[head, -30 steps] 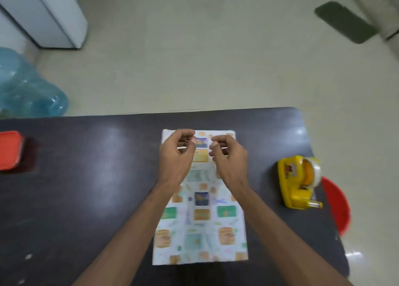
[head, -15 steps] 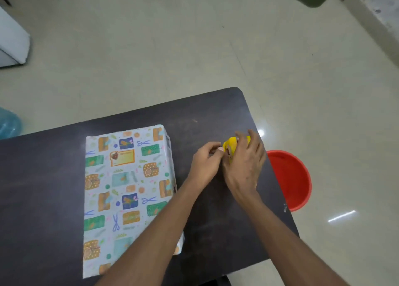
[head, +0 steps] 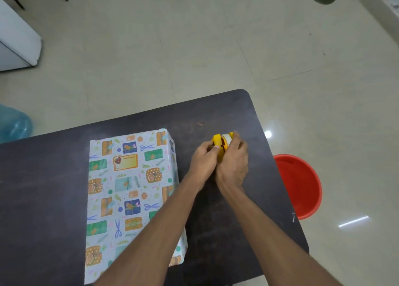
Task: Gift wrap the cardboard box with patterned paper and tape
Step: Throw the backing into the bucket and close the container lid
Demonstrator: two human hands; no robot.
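One step in hand, by the look of it: fetching a fresh strip for the seams. Largest in view, the dark counter. On its left half, the cardboard box, lying flat and covered in patterned paper over the top and the visible right side. Far end face hidden from here, so impossible to say whether sealed. Beyond the counter's right edge, lower down, a red bucket.

Well apart from the box, near the counter's far right corner, both grips side by side. Right grip clenched over the yellow tape dispenser from the right and above, apparently steadying it. Left grip curled against the dispenser's left side, fingertips pinched at the yellow body, probably on the loose end, though too small to tell. Above the fingers, only a sliver of the white tape roll in view.

Next, most likely:
- Pull out a short length and tear it against the cutter.
- Carry it across to the box with the sticky side kept clear.
- Press it flat over an open fold.
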